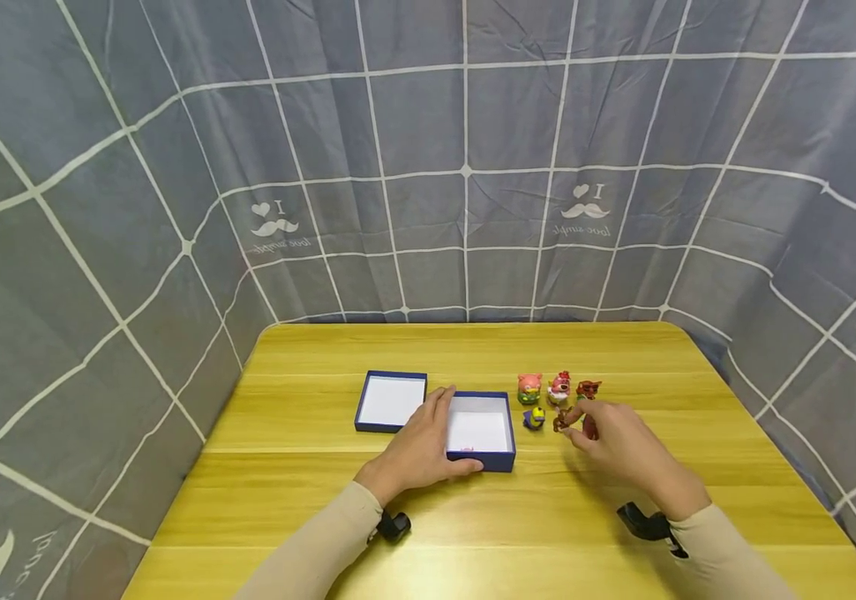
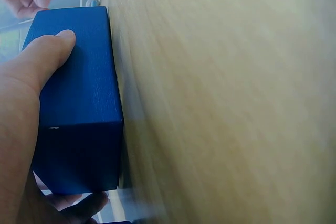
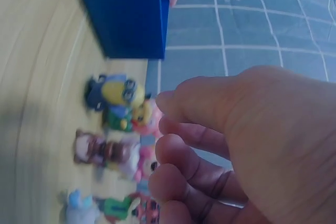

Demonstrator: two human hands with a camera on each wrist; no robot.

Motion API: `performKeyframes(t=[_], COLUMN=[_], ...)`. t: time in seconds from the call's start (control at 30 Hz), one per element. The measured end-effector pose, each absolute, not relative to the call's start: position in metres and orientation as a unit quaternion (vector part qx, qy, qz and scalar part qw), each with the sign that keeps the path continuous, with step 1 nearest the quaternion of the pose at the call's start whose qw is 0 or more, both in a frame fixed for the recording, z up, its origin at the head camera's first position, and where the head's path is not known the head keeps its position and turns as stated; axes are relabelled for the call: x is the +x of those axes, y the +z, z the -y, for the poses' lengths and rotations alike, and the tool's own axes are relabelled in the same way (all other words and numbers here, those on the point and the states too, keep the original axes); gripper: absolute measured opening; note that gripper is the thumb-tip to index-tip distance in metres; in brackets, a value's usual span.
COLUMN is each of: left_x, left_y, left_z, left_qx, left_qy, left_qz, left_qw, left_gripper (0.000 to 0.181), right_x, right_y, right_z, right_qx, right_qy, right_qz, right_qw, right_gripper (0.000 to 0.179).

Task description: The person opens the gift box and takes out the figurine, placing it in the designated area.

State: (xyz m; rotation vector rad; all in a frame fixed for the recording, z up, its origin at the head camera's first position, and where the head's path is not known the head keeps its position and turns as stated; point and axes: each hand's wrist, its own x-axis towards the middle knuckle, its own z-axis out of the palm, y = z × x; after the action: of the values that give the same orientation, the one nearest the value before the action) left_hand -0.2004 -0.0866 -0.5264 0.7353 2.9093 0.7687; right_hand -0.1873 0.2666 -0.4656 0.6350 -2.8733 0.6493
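Note:
My left hand grips the left side of an open blue box, its thumb on the front wall and fingers at the far left corner. Inside the white-lined box, a small bit of pink shows near the front wall. My right hand hovers at the toy figures with nothing held, fingers loosely bent. Its fingertips are close above a brown figure. Beside that lies a yellow-and-blue minion figure. A grey-blue figure shows below the fingers in the right wrist view, hidden by my hand in the head view.
Behind stand a pink-and-green figure, a pink-and-white figure and a red figure. The blue box lid lies upturned left of the box. A grey checked curtain surrounds the wooden table.

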Motion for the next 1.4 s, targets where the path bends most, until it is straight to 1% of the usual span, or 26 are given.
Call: performKeyframes(t=[0.13, 0.33, 0.63, 0.93, 1.13, 1.4], left_x=[-0.201, -0.200, -0.201, -0.202, -0.202, -0.201], left_y=[-0.525, -0.525, -0.525, -0.527, -0.527, -0.526], left_z=[0.088, 0.087, 0.085, 0.085, 0.087, 0.089], left_qx=[0.232, 0.233, 0.238, 0.228, 0.230, 0.240], left_qy=[0.251, 0.256, 0.258, 0.280, 0.281, 0.281], left_qz=[-0.939, -0.938, -0.936, -0.932, -0.931, -0.928], left_qw=[0.024, 0.030, 0.024, 0.030, 0.032, 0.039], left_gripper=[0.136, 0.138, 0.138, 0.138, 0.139, 0.136], right_x=[-0.190, -0.193, -0.200, -0.209, -0.219, -0.234], right_y=[-0.461, -0.458, -0.454, -0.449, -0.447, -0.446], right_z=[-0.253, -0.237, -0.217, -0.198, -0.184, -0.168], right_qx=[0.231, 0.259, 0.305, 0.348, 0.398, 0.451], right_qy=[0.214, 0.216, 0.232, 0.231, 0.223, 0.213], right_qz=[0.947, 0.939, 0.923, 0.908, 0.888, 0.856], right_qw=[0.066, 0.069, 0.046, -0.019, -0.056, -0.136], right_gripper=[0.006, 0.011, 0.015, 0.026, 0.033, 0.039])
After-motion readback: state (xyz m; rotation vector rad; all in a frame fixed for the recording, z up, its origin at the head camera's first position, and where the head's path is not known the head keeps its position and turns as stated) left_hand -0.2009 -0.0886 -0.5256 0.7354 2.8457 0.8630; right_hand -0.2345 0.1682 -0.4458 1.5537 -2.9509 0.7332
